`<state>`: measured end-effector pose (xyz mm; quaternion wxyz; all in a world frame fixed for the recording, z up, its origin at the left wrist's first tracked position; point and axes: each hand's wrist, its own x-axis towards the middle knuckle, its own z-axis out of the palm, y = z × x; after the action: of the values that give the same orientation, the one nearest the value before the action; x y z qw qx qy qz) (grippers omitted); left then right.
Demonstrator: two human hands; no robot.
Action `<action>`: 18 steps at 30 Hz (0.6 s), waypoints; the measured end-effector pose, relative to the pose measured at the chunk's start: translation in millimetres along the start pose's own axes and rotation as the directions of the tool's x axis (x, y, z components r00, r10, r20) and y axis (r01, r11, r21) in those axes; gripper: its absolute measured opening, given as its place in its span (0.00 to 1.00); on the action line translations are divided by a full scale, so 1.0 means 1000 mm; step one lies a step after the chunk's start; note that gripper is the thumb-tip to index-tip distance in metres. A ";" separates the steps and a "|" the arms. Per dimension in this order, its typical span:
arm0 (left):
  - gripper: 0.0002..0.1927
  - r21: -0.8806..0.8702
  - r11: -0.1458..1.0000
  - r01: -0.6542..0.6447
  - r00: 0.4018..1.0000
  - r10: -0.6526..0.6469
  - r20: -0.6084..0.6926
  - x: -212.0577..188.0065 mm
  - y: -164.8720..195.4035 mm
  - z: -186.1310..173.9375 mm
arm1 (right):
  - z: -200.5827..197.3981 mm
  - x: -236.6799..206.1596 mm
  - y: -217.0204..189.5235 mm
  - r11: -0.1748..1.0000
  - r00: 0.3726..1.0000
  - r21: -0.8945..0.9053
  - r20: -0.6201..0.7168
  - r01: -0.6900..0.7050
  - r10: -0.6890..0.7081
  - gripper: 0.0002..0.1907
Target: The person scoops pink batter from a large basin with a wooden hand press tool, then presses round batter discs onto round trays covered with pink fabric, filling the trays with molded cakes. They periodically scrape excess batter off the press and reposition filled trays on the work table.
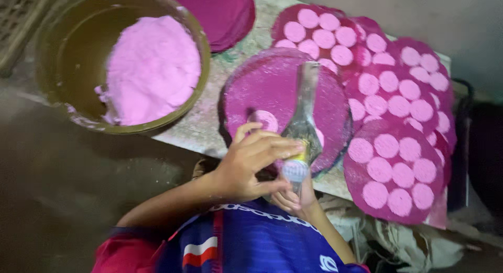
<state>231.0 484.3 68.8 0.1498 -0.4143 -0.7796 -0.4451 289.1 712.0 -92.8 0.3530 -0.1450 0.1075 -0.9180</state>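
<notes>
Left hand (251, 160) is curling over a small round mould (295, 170), right hand (293, 199) gripping it from beneath; a smooth metal spoon (303, 116) is lying just beyond on the grainy magenta disc (262, 84).

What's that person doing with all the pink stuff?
A person is working over a round magenta tray on a table. The left hand and the right hand hold a small round mould and a metal spoon above it. One pink disc lies on that tray. Other trays to the right are full of pink discs, and a big bowl holds pink powder.
</notes>
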 end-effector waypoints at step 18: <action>0.12 0.010 0.974 0.227 0.563 -0.140 0.814 -0.089 -0.120 -0.364 | 0.195 0.403 0.066 -0.421 0.769 -0.689 0.321 0.590 0.553 0.30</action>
<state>142.4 109.9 150.5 -0.2891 -0.4947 -0.7782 -0.2571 110.3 371.7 146.2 0.0413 -0.6718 0.6954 -0.2515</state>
